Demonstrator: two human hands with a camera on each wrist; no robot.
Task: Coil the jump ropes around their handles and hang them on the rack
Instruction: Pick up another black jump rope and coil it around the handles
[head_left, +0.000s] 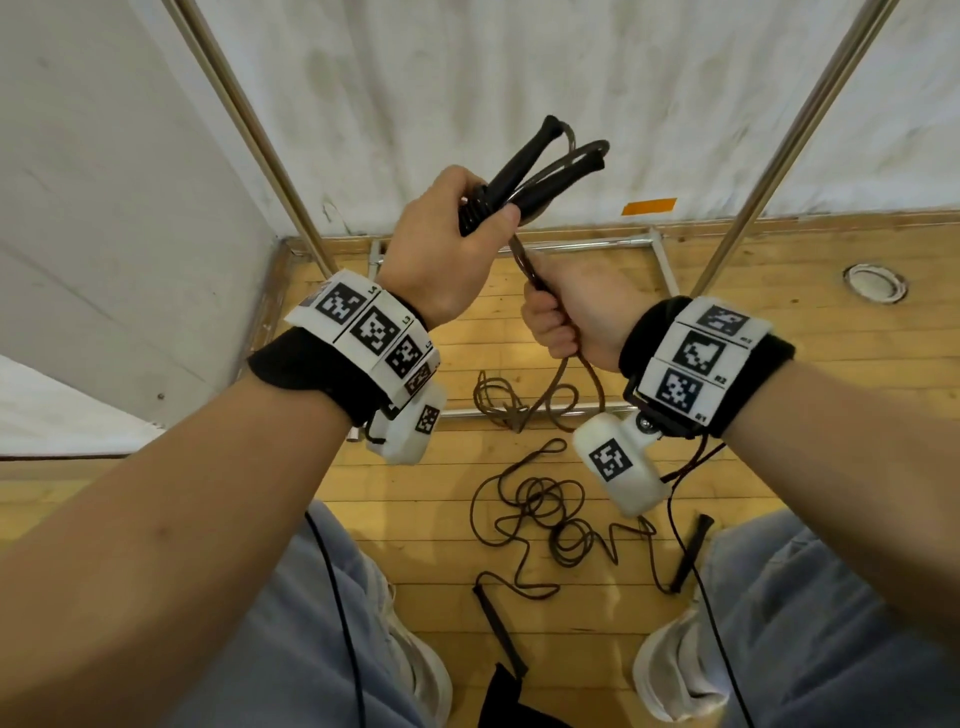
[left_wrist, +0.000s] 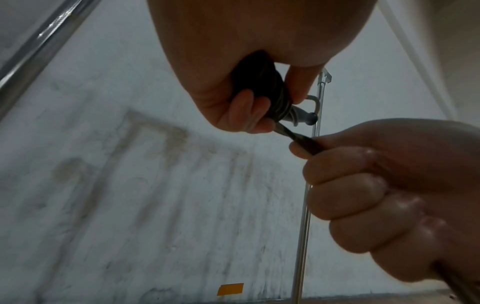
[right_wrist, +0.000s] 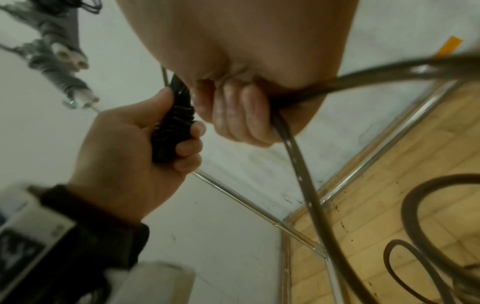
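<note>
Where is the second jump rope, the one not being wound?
In the head view, the second jump rope lies loose and tangled on the wooden floor between the person's feet, below both hands, its black handles apart.

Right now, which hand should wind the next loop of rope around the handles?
The right hand, probably. It already grips the loose rope just below the handles, so it can swing the rope round. The left hand grips the handles and wound coils, steadying them.
</note>
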